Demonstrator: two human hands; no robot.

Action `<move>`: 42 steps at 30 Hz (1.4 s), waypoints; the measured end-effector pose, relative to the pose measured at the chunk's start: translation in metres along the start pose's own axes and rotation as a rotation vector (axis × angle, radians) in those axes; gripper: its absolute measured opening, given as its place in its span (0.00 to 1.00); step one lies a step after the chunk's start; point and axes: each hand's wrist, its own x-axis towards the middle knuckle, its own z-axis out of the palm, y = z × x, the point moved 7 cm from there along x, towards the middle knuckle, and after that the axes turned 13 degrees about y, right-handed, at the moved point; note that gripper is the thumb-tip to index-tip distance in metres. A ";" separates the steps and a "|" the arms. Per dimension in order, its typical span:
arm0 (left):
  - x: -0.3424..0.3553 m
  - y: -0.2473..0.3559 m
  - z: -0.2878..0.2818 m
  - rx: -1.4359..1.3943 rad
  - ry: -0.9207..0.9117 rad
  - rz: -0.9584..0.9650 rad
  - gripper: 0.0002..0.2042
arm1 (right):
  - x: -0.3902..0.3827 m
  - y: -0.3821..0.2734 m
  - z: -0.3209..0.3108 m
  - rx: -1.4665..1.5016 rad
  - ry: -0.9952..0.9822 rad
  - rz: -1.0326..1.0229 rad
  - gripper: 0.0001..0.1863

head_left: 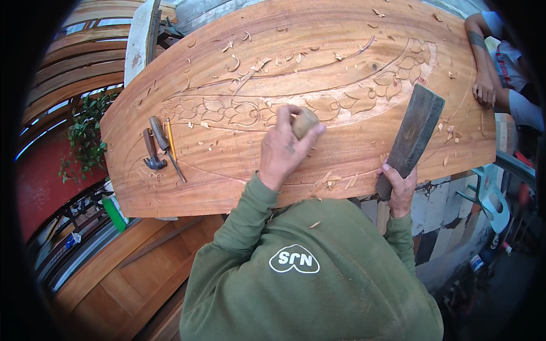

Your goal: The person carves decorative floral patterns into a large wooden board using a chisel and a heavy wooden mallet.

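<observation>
My left hand (pixel 284 146) is closed around a tool with a thick, rounded wooden handle (pixel 306 124); its working end is hidden by the hand. It rests over the middle of a large reddish-brown wooden panel (pixel 222 153), just below a carved band of leaves and flowers (pixel 335 108). At the panel's near right edge, my right hand (pixel 399 184) grips the lower end of a long, flat, dark wooden block (pixel 414 128). The block slants up and to the right, apart from the left hand's tool.
On the panel's left lie a claw hammer (pixel 151 149), a wooden-handled chisel (pixel 162 136) and a yellow pencil (pixel 171 143). Wood shavings (pixel 233 63) are scattered about. Another person's hand (pixel 484 88) rests at the right edge. A pale green plastic chair (pixel 492 199) stands below right.
</observation>
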 end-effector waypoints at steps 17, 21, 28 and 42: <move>0.161 -0.082 0.006 -1.436 0.533 -0.380 0.35 | 0.019 -0.025 0.013 -0.202 -0.104 -0.050 0.23; 0.162 -0.076 0.005 -1.478 0.500 -0.365 0.36 | 0.051 -0.084 0.050 -0.279 -0.164 -0.207 0.23; 0.158 -0.071 -0.004 -1.424 0.518 -0.322 0.38 | 0.099 -0.186 0.172 -0.232 -0.251 -0.624 0.18; 0.153 -0.071 -0.001 -1.553 0.607 -0.338 0.13 | 0.101 -0.231 0.396 -1.134 -0.969 -1.367 0.44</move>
